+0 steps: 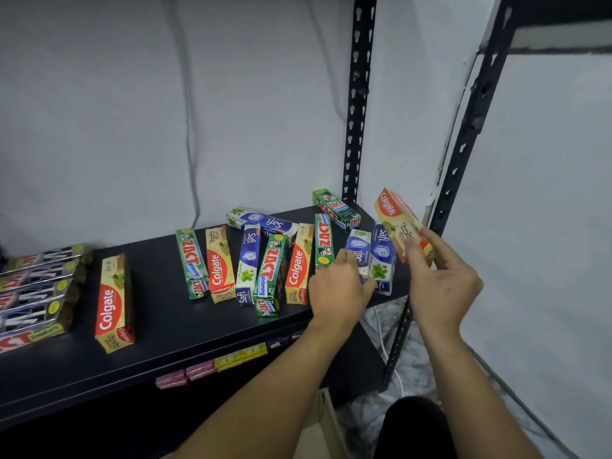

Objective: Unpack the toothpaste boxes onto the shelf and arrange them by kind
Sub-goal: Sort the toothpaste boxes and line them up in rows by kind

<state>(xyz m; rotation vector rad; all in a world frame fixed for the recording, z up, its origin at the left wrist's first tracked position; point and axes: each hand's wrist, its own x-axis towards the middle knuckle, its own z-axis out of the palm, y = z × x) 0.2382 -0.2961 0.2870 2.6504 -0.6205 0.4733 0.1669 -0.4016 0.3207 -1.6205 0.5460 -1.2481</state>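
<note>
Head view: at the shelf's [165, 309] right edge a Colgate box [395, 217], logo end up-left, is being pinched by the right hand [442, 281], a Safi box [358, 248] gripped by the left hand [339, 288].

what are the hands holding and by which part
Right hand pinches a Colgate box by its lower end; left hand grips a Safi box around its near half.
</note>
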